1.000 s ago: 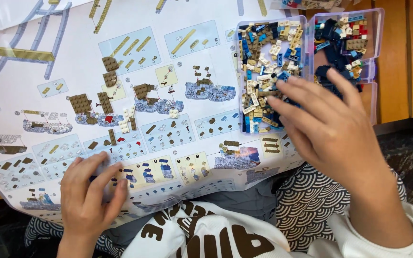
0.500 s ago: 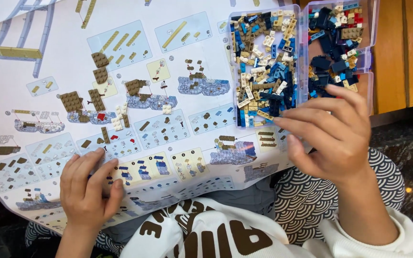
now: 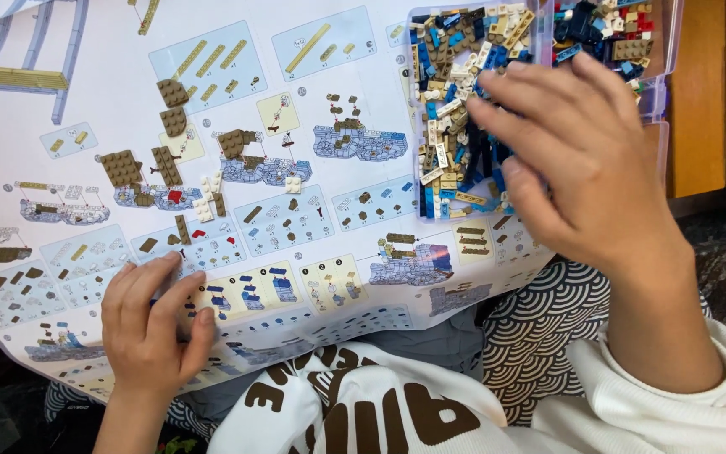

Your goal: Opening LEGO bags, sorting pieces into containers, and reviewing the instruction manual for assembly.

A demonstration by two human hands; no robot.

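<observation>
Near the lower left edge of the instruction sheet (image 3: pixel 212 92), the left hand (image 3: pixel 151 326) rests palm-down on the paper, fingers loosely curled and holding nothing — its tips press the printed step panels just below the small loose brown and white bricks (image 3: pixel 170 155) scattered across the sheet's middle. The sheet itself hangs past the table (image 3: pixel 716 92) onto the person's lap, so its near edge has only the hand and knees under it.

Toward the right edge of the sheet stands a clear plastic sorting box (image 3: pixel 664 101), its left compartment full of tan, white and blue pieces (image 3: pixel 451 126), its right compartment holding darker blue and red ones (image 3: pixel 602 29). The right hand (image 3: pixel 586 160) hovers over the left compartment with fingers spread and slightly bent; whether a piece is pinched beneath them cannot be told, since the palm hides the tips.

Risks, as judged from this arrangement: a shift of the left hand or the knees could tilt the unsupported paper and slide the loose bricks off — and a firm push of the right hand could nudge the box, which sits partly on that same paper, spilling or mixing its contents.
</observation>
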